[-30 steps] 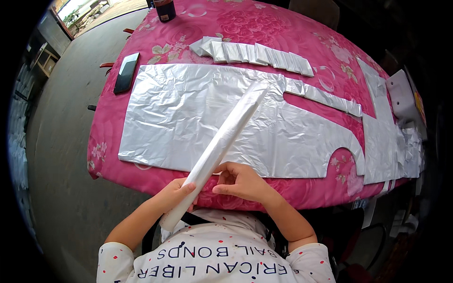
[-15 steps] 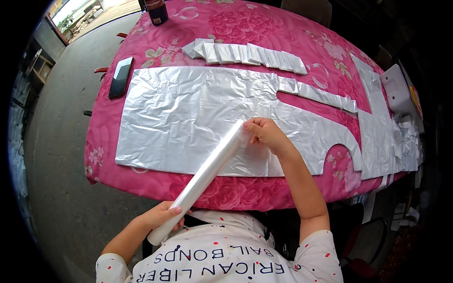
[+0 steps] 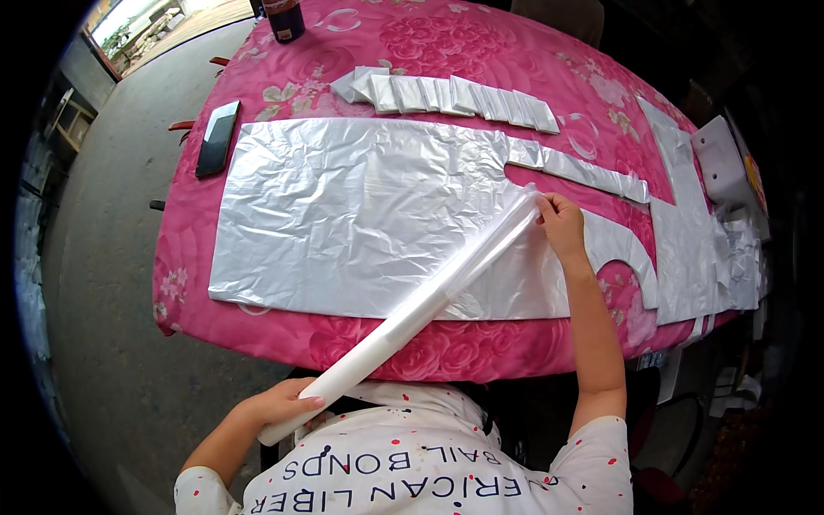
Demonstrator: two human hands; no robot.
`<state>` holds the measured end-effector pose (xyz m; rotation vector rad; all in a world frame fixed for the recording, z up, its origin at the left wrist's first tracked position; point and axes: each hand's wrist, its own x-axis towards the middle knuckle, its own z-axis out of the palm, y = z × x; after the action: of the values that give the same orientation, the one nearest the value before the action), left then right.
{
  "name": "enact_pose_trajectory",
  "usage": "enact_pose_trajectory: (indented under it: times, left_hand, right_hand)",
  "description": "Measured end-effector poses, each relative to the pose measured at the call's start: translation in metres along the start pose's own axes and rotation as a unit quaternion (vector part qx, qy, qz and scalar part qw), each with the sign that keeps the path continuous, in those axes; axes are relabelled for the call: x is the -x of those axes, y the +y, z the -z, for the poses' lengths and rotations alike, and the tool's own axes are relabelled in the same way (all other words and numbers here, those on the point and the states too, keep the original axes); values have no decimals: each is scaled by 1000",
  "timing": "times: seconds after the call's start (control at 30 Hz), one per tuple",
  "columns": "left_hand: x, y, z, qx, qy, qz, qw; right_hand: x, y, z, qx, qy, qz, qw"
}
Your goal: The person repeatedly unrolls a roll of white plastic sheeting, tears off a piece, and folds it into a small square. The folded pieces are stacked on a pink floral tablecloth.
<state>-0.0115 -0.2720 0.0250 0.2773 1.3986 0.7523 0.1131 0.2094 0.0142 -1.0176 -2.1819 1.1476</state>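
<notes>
A long folded bundle of whitish, see-through plastic film [image 3: 365, 352] slants from my waist up over the table. My left hand [image 3: 279, 405] is wrapped round its lower end, beside my shirt. At the upper end, my right hand [image 3: 562, 225] pinches the film, which fans out looser there. Beneath it a flat silvery-white plastic sheet [image 3: 300, 206] with curved cut-outs and strap-like ends lies spread on the table; the bundle and my right arm cover part of it.
The table wears a pink flowered cloth [image 3: 193, 257]. Along the far side runs an overlapping row of folded plastic packets [image 3: 463, 96]. A phone [image 3: 218, 139] lies at the left, a dark bottle [image 3: 284, 21] stands behind. More plastic sheets [image 3: 687, 266] and a white box [image 3: 719, 154] are at right.
My right hand has moved right and slightly up, drawing the upper end of the film with it. The bundle now reaches further and is looser at the top. My left hand has shifted slightly left.
</notes>
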Motion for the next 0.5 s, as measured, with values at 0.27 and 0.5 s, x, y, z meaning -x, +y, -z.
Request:
enact_pose_trajectory:
  times: [0.27, 0.5]
  left_hand:
    - [15, 25, 37, -272, -85, -17, 958]
    - [-20, 154, 18, -537, 60, -292, 789]
  right_hand:
    - [-42, 78, 102, 117, 140, -25, 983]
    - [-49, 7, -2, -5, 24, 38, 999]
